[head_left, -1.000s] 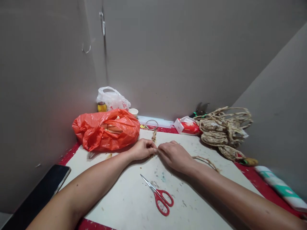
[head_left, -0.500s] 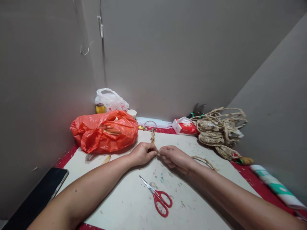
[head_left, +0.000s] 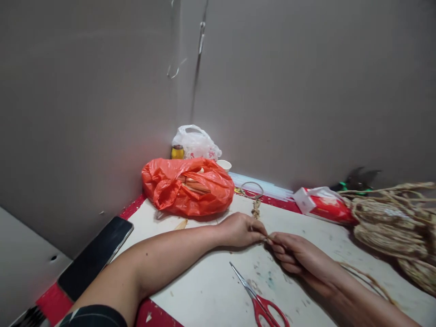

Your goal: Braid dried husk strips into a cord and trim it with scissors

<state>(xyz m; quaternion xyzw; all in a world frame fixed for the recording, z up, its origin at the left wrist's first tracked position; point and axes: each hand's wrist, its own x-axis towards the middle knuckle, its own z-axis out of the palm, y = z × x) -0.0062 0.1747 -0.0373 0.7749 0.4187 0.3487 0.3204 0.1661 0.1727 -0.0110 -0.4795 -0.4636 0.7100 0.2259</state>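
My left hand (head_left: 243, 230) and my right hand (head_left: 299, 254) meet fingertip to fingertip over the white board. Both are closed in a pinch on a thin strand of straw cord (head_left: 268, 239), mostly hidden by the fingers. Just beyond the left fingers lies a knotted length of straw cord (head_left: 255, 210), leading up to a thin round ring (head_left: 252, 190). A loose cord end (head_left: 369, 278) curves out behind my right forearm. Red-handled scissors (head_left: 260, 302) lie nearer to me, blades closed and pointing away to the left.
An orange plastic bag (head_left: 187, 186) holds brownish stalks. Behind it stand a white bag (head_left: 197, 143), a yellow jar (head_left: 177, 152) and a white cup (head_left: 225, 165). At right are a red tissue pack (head_left: 329, 204) and coiled straw rope (head_left: 388, 227). A phone (head_left: 95, 256) lies left.
My view has swung to the left, so everything sits further right in the picture. Both hands stay together in the same pinch on the cord; the scissors have not moved on the board.
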